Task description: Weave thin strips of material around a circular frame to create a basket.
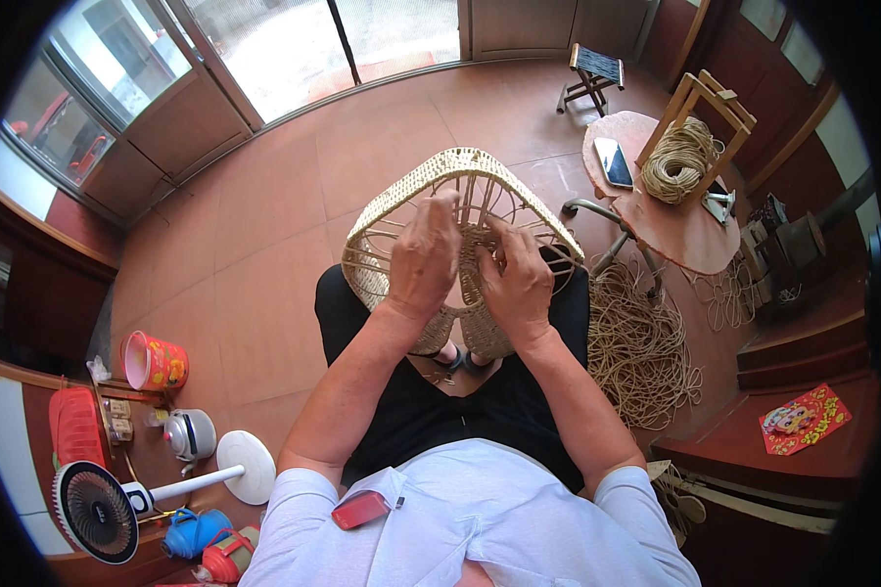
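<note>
A woven basket-like piece [374, 217] of pale tan cord, with a thick wrapped rim and cords strung across its opening, rests over my lap between my knees. Both hands work at the middle of it, over the strung cords [472, 203]. My left hand [424, 256] has its fingers curled in and closed at the cords on the left of the middle. Opposite it, my right hand [519, 284] is bent over the cords with its fingers pinched together. The fingertips partly hide the strands between them.
To the right stands a small pinkish table [646, 220] holding a coil of cord [677, 161], a wooden frame [739, 103] and a phone [613, 162]. Loose cord [636, 342] piles on the floor beside my right knee. A fan [98, 514], kettle [190, 433] and red bucket [155, 361] stand left.
</note>
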`<state>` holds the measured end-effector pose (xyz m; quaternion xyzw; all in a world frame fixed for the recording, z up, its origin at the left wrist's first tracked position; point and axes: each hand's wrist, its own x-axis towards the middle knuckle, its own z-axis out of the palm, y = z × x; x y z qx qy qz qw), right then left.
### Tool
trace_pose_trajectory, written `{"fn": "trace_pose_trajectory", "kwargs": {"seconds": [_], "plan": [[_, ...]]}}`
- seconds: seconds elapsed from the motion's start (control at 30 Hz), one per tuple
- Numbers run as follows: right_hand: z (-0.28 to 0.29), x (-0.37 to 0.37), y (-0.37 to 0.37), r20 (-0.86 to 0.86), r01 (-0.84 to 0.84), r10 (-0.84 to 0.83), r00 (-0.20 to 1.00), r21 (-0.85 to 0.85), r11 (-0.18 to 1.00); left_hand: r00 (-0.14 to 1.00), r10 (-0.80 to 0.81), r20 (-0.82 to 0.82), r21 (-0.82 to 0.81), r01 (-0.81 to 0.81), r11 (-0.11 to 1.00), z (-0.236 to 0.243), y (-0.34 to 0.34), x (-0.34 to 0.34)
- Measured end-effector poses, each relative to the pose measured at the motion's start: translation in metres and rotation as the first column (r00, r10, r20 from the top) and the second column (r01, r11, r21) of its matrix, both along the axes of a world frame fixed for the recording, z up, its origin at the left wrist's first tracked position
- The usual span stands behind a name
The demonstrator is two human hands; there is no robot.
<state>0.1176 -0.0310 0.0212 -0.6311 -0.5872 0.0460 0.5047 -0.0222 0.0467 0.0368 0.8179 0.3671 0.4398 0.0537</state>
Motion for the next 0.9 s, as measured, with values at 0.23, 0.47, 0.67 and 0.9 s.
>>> {"fn": "trace_pose_trajectory", "kwargs": {"seconds": [0.23,0.47,0.67,0.9], "plan": [[0.000,-0.011,0.006,0.406,0.000,-0.084,0.910,0.203,0.979,0.968,0.245,-0.058,0.050,-0.242,0.969,0.017,0.020,-0.076],[-0.002,-0.034,0.004,0.481,0.024,-0.070,0.874,0.101,0.995,0.918,0.221,0.328,-0.384,-0.084,0.919,0.069,0.067,-0.107],[-0.003,-0.047,0.005,0.465,0.084,-0.093,0.881,0.040,0.996,0.741,-0.096,0.665,-0.405,0.465,0.787,0.121,0.071,-0.049],[0.000,-0.047,0.011,0.380,0.110,-0.098,0.920,-0.008,0.994,0.958,-0.032,0.285,-0.532,0.186,0.826,0.120,0.022,-0.036]]}}
